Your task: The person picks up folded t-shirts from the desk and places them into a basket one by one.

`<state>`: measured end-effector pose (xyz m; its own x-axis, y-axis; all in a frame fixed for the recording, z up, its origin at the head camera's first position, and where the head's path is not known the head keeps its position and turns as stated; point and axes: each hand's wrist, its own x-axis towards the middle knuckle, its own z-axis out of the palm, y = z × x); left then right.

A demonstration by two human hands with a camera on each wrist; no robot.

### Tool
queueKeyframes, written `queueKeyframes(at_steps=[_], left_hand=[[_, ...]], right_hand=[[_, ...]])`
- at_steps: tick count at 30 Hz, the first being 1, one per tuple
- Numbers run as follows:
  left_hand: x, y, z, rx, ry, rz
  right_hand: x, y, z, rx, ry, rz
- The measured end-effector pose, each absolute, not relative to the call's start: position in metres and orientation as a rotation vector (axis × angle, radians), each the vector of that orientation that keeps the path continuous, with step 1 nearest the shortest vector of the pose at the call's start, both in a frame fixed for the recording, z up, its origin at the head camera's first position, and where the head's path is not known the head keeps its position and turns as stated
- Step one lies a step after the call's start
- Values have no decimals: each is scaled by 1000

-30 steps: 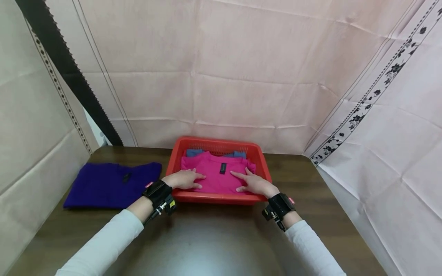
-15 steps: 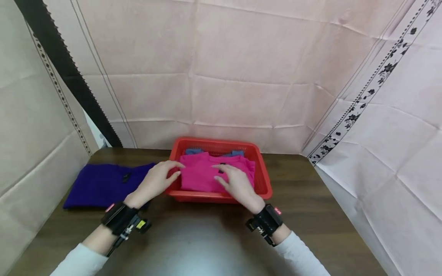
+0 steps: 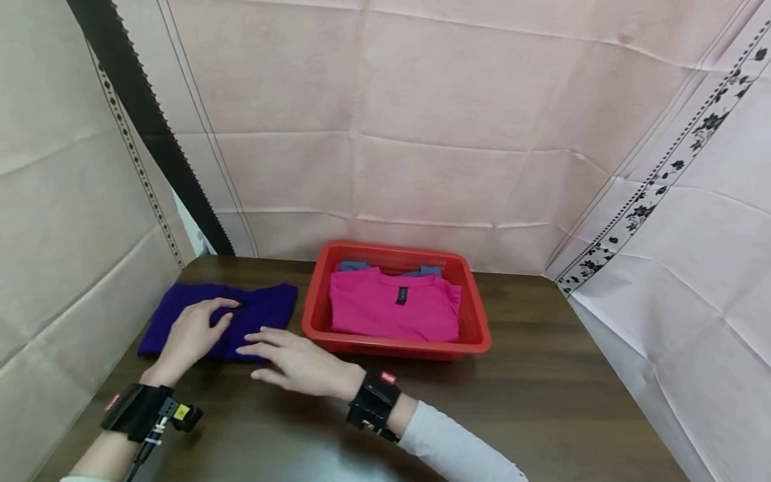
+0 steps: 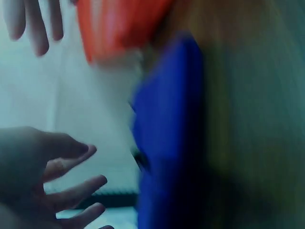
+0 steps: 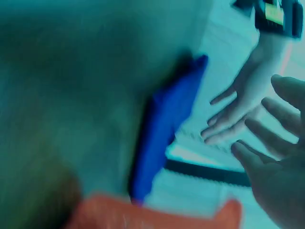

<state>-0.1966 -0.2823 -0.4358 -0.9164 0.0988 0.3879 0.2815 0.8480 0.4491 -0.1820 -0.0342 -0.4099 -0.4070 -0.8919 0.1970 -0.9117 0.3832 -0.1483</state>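
Observation:
A folded purple-blue shirt lies on the left of the table, a dark label on its upper face. My left hand overlaps it in the head view, fingers loosely bent and holding nothing. In the left wrist view a gap shows between those fingers and the blurred shirt. My right hand hovers near the shirt's front right corner, fingers spread and nothing in them. To the right, a folded pink shirt with a black label lies in a red plastic basket.
Blue folded cloth shows behind the pink shirt inside the basket. The brown wooden table stretches to the front and right. Pale cloth hangings close off the back and both sides.
Both hands have left the pink shirt in the basket and moved left to the purple-blue shirt, the left hand over it, the right near its corner. The head view has shifted slightly.

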Motion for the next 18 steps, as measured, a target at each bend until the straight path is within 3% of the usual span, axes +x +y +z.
queueKeyframes(at_steps=[9,18], left_hand=[[-208,-329,-484,-257,-2970,-546],[-193,-328,-485,-238,-3084,-679]], right_hand=[[-190,-73,-447,1352,-3091,139],[-185,-71,-454,1301,-3148,-102]])
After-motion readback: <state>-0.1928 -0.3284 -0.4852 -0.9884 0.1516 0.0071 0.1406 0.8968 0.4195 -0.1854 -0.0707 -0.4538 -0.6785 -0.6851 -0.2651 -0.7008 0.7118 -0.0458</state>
